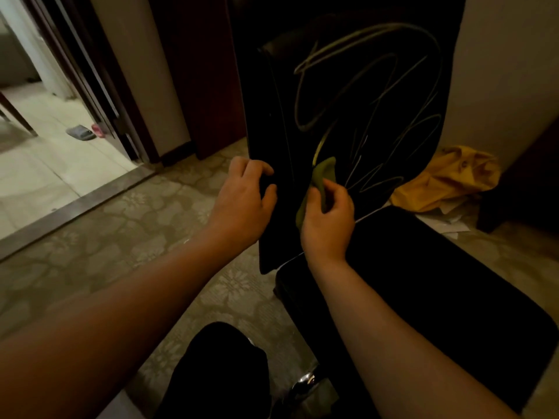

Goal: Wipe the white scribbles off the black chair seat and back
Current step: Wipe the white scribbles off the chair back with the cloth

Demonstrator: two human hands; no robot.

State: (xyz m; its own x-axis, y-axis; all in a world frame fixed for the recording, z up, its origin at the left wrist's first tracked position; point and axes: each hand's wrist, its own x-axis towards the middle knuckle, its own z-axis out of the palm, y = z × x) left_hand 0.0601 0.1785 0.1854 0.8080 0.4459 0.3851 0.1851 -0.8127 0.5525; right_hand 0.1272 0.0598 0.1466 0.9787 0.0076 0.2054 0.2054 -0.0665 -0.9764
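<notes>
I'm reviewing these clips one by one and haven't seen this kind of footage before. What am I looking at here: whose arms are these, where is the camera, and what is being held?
There is no machine here. The single picture comes from a wide-angle camera worn on a person's head, looking forward and down, so the two bare arms reaching in from below are that person's own.

In front of them stands a black chair. Its back is covered with looping white scribbles, which are still plainly there. The black seat lies lower right; no marks show on it, though it is very dark.

The left hand grips the side edge of the chair back, apparently steadying it. The right hand pinches a green cloth against the lower part of the back.

On the patterned floor behind the chair lies a yellow bag. An open doorway is on the left.
</notes>
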